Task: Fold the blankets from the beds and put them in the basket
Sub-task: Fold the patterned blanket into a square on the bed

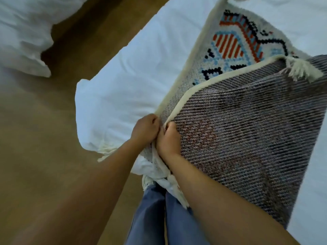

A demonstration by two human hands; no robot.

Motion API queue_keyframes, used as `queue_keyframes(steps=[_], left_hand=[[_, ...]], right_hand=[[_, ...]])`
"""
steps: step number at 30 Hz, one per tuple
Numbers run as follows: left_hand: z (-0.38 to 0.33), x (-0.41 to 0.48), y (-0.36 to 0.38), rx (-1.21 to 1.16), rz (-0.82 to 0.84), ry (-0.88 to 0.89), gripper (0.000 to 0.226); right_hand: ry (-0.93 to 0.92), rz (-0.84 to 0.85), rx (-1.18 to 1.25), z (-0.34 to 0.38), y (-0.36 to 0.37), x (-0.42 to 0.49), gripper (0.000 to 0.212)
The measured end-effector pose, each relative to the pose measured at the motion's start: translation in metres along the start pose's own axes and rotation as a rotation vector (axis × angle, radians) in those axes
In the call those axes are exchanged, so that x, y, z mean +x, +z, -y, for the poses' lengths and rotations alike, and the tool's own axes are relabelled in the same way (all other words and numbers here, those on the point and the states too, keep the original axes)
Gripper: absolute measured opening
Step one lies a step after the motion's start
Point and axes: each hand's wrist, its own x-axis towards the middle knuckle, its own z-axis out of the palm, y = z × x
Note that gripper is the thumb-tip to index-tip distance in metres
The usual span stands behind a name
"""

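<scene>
Blanket (247,131) is lying on the white bed (134,71), half folded: one flap is turned over so its grey striped back is facing up, while the patterned face with red, blue and black shapes is showing beyond it. A cream border is running along the edges, and a tassel (300,69) is sitting at the far folded corner.

I am seeing both hands working at the near corner, right at the edge of the bed. The left hand (145,128) is curled closed around the lower layer's edge, and the right hand (169,140) is gripping the upper flap's border beside it; the two are almost touching. Which fingers are doing the pinching I cannot tell, since the knuckles are hiding them.

I am judging this thing to be thick and woven, more like a light rug than a sheet: soft enough to bend, stiff enough to hold a crease, with some weight to it. It is looking rough rather than slippery, so the bound border is the place to grip, not the loose fringe (178,191) hanging near my jeans (159,218).

Further out, brown floor (44,147) is separating this bed from a second bed (23,32) with white bedding. No basket is in view.
</scene>
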Motion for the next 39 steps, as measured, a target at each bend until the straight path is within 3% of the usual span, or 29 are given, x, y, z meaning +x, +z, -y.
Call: queue_keyframes(steps=[5,8,12,15,22,26,34,39], left_hand=[[0.036,-0.059,0.011,-0.116,-0.067,-0.029,0.022],[0.039,-0.071,0.023,0.039,-0.077,-0.006,0.039],[0.038,-0.063,0.027,0.072,-0.076,-0.236,0.015],[0.044,-0.054,0.015,0.043,-0.158,-0.341,0.012],[0.043,-0.044,0.002,-0.033,-0.341,-0.255,0.02],[0.048,-0.042,0.003,0.007,-0.277,-0.342,0.019],[0.043,-0.024,-0.009,0.09,-0.134,-0.292,0.011],[0.033,0.006,-0.035,0.079,0.013,-0.136,0.03]], right_hand=[[0.075,-0.004,-0.007,0.009,0.016,0.019,0.021],[0.049,0.009,-0.059,0.012,0.019,0.027,0.013],[0.041,0.022,-0.08,0.012,0.015,0.033,0.01],[0.004,0.027,-0.093,0.016,0.01,0.041,0.01],[-0.058,0.023,-0.039,0.023,0.017,0.055,0.011],[0.007,0.114,-0.07,0.019,0.021,0.062,0.011],[0.04,0.136,-0.041,0.014,0.023,0.066,0.01],[0.01,-0.104,-0.054,0.027,0.009,0.078,0.023]])
